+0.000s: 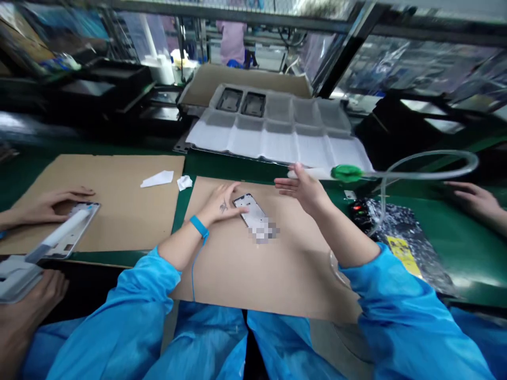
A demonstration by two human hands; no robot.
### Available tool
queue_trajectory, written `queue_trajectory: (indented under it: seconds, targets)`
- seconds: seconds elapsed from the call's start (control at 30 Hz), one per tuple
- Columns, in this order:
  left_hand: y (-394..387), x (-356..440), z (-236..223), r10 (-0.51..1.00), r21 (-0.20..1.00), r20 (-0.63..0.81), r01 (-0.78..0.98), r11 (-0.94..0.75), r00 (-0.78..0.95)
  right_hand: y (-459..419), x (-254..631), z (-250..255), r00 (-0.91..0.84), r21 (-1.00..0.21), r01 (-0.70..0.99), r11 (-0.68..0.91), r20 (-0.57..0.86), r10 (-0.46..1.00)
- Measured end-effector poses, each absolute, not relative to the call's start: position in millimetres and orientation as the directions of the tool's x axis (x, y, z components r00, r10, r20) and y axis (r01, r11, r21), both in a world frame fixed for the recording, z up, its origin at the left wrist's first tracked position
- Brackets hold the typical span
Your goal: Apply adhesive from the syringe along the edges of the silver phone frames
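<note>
My left hand, with a blue wrist strap and its coiled cord, has its fingers on the upper edge of a dark-rimmed phone frame. That frame lies on a cardboard sheet, its lower end hidden by a pixelated patch. My right hand is raised to the right of the frame, with its fingers spread. Its thumb is at the white nozzle of a green-collared air gun, and a clear hose runs from the gun. I cannot tell whether that hand grips it.
On the left, a co-worker's hands work on another phone frame with a grey tool. Another hand is at the right edge. Behind lies a foam tray holding several dark frames. A black mat lies on the green bench.
</note>
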State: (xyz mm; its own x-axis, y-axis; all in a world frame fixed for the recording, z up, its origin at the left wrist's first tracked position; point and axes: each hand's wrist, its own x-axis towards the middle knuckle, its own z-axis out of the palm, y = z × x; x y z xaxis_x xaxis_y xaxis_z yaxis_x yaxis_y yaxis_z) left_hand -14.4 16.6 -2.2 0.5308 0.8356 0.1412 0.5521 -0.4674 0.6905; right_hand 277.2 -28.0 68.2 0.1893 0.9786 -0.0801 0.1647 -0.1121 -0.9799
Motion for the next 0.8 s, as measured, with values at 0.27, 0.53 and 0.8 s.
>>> queue_trajectory:
  seconds: [0.27, 0.53, 0.8]
  targets:
    - [13.9, -14.2, -9.9, 0.774, 0.604, 0.113, 0.576, -0.551, 0.623, 72.8, 255.3, 125.9, 0.085, -0.935, -0.109, -0.338, -0.347, 0.934]
    - [7.9, -7.0, -16.5, 0.791, 0.578, 0.126, 0.603, -0.549, 0.599, 149.0, 247.7, 156.0, 0.053, -0.944, 0.064, -0.324, -0.321, 0.946]
    - [9.1, 4.4, -21.6, 0.805, 0.569, 0.165, 0.612, -0.549, 0.569, -0.2, 283.0, 78.6, -0.121, -0.971, 0.224, 0.083, 0.057, 0.991]
